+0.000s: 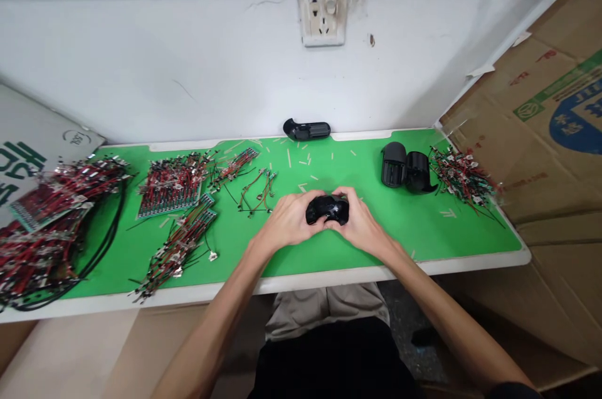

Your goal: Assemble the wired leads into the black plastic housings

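Between my two hands is a glossy black plastic case, held just above the green mat near the table's front. My left hand grips its left end, with the thumb along the near side. On the right end, my right hand closes round it, fingertips at the top and thumb below. The fingers cover both ends, and whatever is inside the case is hidden. A similar black case lies open on its side by the wall. To the right, another open black case rests on the mat.
Bundles of red-and-black wired circuit boards lie on the left, with a few loose wired boards nearer my hands. More wired boards are heaped at the right end beside a cardboard box. Pale strips are scattered on the green mat.
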Demonstrator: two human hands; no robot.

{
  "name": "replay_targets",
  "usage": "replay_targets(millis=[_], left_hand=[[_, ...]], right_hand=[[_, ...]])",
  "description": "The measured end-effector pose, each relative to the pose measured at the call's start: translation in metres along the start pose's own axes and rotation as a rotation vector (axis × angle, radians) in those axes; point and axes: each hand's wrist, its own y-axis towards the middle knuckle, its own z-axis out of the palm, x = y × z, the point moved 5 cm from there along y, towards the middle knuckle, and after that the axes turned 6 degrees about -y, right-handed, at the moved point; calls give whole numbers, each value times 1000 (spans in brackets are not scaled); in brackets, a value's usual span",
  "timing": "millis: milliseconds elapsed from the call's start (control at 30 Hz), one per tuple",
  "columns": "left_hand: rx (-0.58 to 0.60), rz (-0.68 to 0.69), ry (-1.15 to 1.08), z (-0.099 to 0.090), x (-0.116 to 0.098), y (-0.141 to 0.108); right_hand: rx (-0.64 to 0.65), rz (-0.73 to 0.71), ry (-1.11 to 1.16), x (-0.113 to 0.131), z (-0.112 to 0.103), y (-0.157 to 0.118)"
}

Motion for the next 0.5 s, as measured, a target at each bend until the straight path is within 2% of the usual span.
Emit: replay_targets(millis=[167,333,400,500], left_hand=[[-14,14,33,-1,0,-2],[-12,5,56,-3,-2,-2],[-26,3,55,-4,-13,-7],[-19,56,1,-4,-43,-20]], right_hand=[[35,-129,20,6,-2,1],[45,-141,61,7,-7,3],[33,-143,84,12,-14,1],[15,-136,87,26,-34,-14]])
